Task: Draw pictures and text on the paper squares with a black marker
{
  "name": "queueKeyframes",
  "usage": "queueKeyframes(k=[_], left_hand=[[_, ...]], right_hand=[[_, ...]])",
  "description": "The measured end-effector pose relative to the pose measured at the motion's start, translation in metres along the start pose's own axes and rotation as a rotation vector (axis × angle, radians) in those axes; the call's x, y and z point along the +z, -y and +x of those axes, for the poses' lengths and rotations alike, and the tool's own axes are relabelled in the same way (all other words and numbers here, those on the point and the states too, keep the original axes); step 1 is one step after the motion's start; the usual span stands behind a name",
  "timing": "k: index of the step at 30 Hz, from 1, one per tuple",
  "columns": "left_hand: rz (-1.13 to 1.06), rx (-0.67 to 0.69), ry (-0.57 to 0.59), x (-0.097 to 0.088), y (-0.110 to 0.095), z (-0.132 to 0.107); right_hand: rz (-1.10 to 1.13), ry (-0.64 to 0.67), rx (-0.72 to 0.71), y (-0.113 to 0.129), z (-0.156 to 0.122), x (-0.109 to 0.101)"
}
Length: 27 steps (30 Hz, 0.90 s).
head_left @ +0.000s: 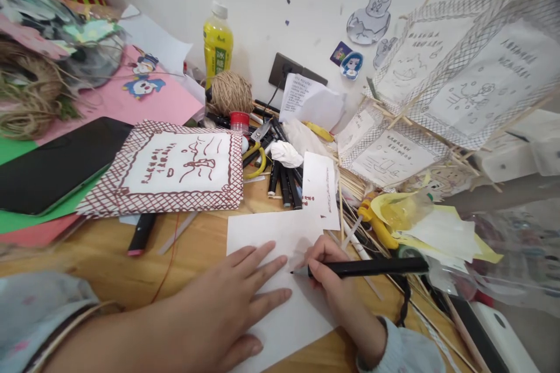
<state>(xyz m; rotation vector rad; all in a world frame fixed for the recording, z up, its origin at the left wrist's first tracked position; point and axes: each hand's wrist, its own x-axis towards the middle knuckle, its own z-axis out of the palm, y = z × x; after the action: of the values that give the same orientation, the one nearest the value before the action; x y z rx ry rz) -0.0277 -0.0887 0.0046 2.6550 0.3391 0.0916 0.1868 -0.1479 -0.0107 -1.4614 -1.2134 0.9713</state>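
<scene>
The left-hand grip lies flat, fingers spread, on a white sheet on the table; the right-hand grip holds a black marker, tip directed at the sheet, contact not determinable. A red-brown-bordered card lies beside a black flat device. A twine ball sits in front of a yellow bottle.

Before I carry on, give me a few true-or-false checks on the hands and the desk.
1. The right hand holds a black marker. True.
2. The left hand is raised clear of the desk. False: the left hand lies with its fingers spread on a white sheet.
3. A twine ball sits in front of the yellow bottle. True.
4. The bottle's cap is off. False: its white cap is on.
</scene>
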Motion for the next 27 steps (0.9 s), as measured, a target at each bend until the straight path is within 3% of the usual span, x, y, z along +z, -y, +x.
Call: queueKeyframes(k=[7,12,15,19,27], left_hand=[[0.075,-0.041,0.116,-0.018,-0.006,0.002],[0.067,-0.048,0.105,-0.019,-0.006,0.003],[0.058,-0.043,0.099,-0.016,-0.005,0.003],[0.053,-0.042,0.091,-0.011,-0.004,0.001],[0.078,-0.005,0.000,-0.001,0.000,-0.001]], right_hand=[[-0.105,0.015,-0.069,0.003,-0.004,-0.004],[-0.016,-0.006,-0.235,0.008,-0.009,0.002],[0.001,0.032,-0.230,0.007,-0.007,0.004],[-0.171,0.102,-0.160,0.003,-0.002,0.000],[-0.572,0.053,-0.395,0.003,-0.007,-0.003]])
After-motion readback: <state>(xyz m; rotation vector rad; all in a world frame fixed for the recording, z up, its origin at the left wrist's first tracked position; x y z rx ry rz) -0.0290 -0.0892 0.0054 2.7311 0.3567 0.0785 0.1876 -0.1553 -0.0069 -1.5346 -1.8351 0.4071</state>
